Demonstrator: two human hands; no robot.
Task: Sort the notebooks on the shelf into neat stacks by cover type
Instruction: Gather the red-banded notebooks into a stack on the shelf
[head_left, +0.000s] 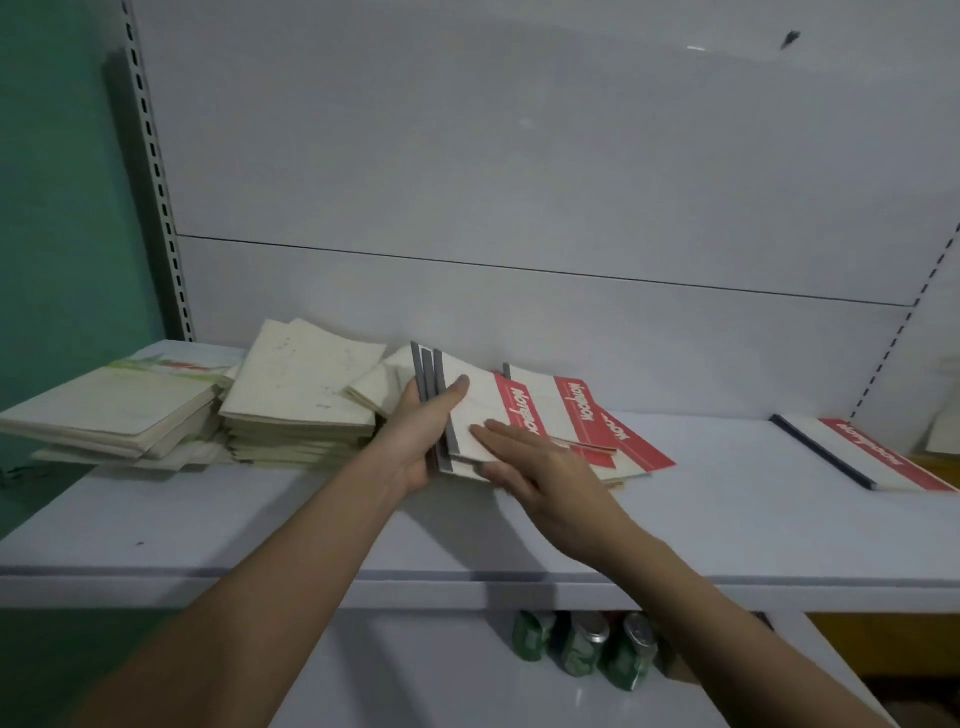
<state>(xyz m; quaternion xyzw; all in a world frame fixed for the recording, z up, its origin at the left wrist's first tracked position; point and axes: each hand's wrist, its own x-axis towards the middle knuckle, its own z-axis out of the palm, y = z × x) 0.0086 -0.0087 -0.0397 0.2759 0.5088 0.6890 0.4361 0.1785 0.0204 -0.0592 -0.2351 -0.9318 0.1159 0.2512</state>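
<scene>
Green cans (582, 649) stand low down, under the white shelf (727, 519). On the shelf, the right hand (540, 467) lies flat with straight fingers on a bunch of red-and-white notebooks (524, 415). The left hand (415, 436) grips their grey spines. Further back sit two piles of cream notebooks (296, 405), and one red-and-white notebook (862, 457) lies alone far right

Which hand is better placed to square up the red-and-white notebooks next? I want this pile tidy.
Right. The right hand lies flat on the fanned red-and-white notebooks, free to push them. The left hand grips their grey spines, steadying the pile.
</scene>
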